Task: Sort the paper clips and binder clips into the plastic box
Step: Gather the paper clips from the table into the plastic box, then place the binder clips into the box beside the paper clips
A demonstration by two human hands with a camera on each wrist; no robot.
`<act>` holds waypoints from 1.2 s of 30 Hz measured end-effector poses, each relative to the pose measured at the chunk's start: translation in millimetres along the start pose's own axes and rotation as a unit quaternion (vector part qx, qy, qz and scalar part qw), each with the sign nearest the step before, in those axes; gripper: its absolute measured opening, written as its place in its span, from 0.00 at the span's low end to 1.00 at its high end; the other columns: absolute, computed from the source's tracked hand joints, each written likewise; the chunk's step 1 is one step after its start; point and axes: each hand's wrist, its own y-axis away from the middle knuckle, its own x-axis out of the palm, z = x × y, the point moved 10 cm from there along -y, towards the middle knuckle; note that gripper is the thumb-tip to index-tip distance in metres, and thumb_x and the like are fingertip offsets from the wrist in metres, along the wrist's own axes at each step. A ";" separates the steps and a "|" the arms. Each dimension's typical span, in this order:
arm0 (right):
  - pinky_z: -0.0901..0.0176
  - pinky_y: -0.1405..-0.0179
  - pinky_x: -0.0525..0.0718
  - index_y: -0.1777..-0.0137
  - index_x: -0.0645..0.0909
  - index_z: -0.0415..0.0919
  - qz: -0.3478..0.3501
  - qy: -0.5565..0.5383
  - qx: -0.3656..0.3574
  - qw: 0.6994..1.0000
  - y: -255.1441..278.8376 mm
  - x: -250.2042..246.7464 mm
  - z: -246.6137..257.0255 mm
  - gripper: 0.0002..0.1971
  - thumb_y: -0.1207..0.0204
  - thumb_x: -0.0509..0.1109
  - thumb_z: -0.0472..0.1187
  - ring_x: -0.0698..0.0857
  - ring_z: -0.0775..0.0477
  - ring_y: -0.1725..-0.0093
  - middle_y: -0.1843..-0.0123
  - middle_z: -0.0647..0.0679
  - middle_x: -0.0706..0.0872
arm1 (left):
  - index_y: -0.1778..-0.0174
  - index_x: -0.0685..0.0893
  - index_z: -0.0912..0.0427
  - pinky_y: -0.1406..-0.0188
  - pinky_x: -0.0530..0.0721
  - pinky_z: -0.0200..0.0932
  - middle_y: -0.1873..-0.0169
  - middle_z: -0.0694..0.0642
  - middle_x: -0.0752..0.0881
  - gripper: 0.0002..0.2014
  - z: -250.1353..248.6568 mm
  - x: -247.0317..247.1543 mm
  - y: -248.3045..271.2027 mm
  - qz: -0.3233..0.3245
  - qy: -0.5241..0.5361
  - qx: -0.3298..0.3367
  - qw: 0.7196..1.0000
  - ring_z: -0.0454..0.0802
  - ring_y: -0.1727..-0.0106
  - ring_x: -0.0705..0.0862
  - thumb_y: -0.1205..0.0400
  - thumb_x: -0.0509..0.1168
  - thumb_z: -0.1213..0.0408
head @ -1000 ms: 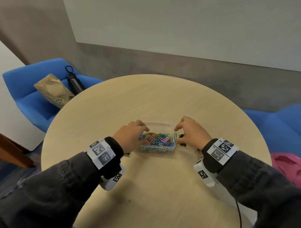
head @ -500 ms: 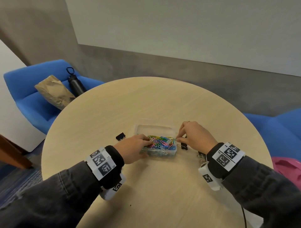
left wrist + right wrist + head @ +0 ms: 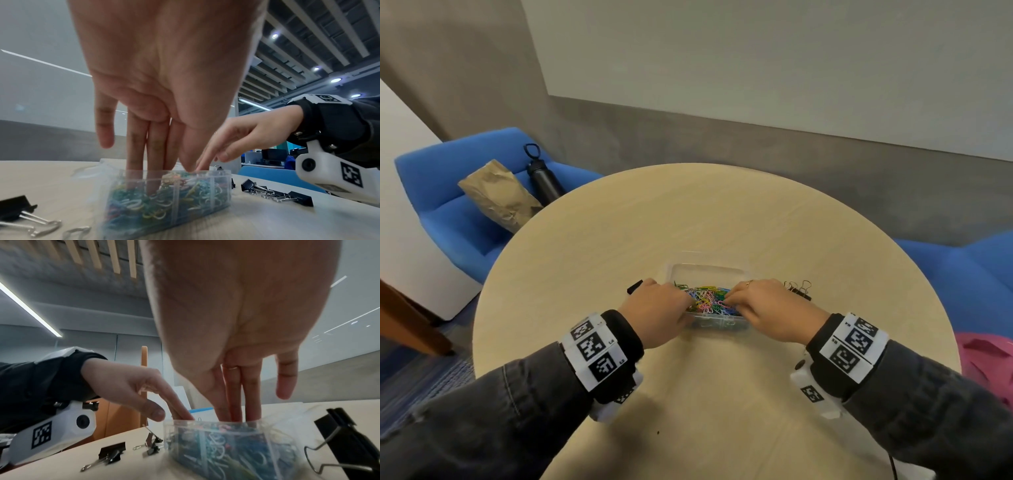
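Plastic box [image 3: 709, 270]: I see it clear, lid open, mid-table.
Paper clips [image 3: 709, 298]: colourful tangle filling it.
Binder clips [image 3: 798, 289]: black, loose on both sides of it.

A round, pale wood table [image 3: 722, 212] carries a clear plastic box [image 3: 717, 323] of coloured paper clips [image 3: 709, 298]. Black binder clips [image 3: 798, 290] lie right of the box; another binder clip [image 3: 634, 286] lies left.

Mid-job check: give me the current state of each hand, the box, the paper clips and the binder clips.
Left hand: open, straight fingers dipped into the paper clips.
Right hand: open, fingers in the box too.
Plastic box: lid off, divided, on the table.
Paper clips: coloured heap inside the box.
Binder clips: black, shut, lying on the table outside the box.
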 end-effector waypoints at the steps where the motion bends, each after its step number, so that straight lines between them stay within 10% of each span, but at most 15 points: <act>1: 0.46 0.33 0.76 0.33 0.82 0.45 -0.023 -0.011 -0.003 1.000 1.0 -6.0 0.5 0.18 0.17 0.56 0.39 0.82 0.46 0.35 0.32 0.50 0.83 | 0.39 0.80 0.52 0.40 0.72 0.51 0.47 0.52 0.86 0.15 0.0 -2.7 -0.5 -0.011 0.005 -0.002 1.000 0.56 0.44 0.84 0.14 0.52 0.53; 6: 0.47 0.39 0.80 0.38 0.84 0.44 -0.025 -0.046 -0.042 0.998 11.8 -0.6 15.7 0.17 0.22 0.59 0.35 0.83 0.44 0.42 0.39 0.47 0.86 | 0.29 0.74 0.49 0.37 0.74 0.50 0.30 0.48 0.74 0.19 -12.4 -12.5 -4.4 -0.080 0.077 0.044 0.993 0.50 0.31 0.75 0.14 0.55 0.51; 12: 0.53 0.32 0.78 0.29 0.77 0.46 -0.028 -0.068 -0.047 0.996 27.4 3.1 17.6 0.22 0.21 0.60 0.34 0.80 0.48 0.33 0.32 0.48 0.83 | 0.17 0.53 0.45 0.17 0.51 0.57 0.16 0.52 0.52 0.37 -8.4 17.1 -20.2 0.025 0.109 0.045 0.993 0.51 0.15 0.49 0.19 0.54 0.36; 22: 0.74 0.39 0.78 0.35 0.83 0.49 0.017 -0.201 -0.032 0.979 57.9 -10.4 4.9 0.15 0.20 0.66 0.40 0.83 0.65 0.40 0.39 0.58 0.88 | 0.21 0.61 0.47 0.26 0.66 0.50 0.33 0.52 0.72 0.39 -21.0 22.4 -8.7 0.056 0.127 0.037 0.990 0.52 0.32 0.74 0.25 0.60 0.32; 28: 0.68 0.54 0.83 0.45 0.86 0.50 -0.126 -0.168 0.109 0.972 53.0 -52.3 -71.5 0.09 0.21 0.68 0.40 0.87 0.59 0.54 0.50 0.54 0.90 | 0.24 0.63 0.46 0.34 0.79 0.47 0.34 0.50 0.69 0.37 -28.8 30.0 3.5 0.101 0.217 0.054 0.969 0.49 0.36 0.76 0.26 0.68 0.38; 36: 0.62 0.54 0.84 0.40 0.83 0.48 -0.028 -0.108 0.151 0.982 16.9 -10.5 -84.9 0.18 0.30 0.78 0.41 0.83 0.55 0.57 0.48 0.49 0.86 | 0.19 0.56 0.47 0.29 0.75 0.48 0.30 0.49 0.69 0.43 -33.4 34.2 10.9 0.104 0.227 0.076 0.965 0.47 0.29 0.72 0.26 0.67 0.36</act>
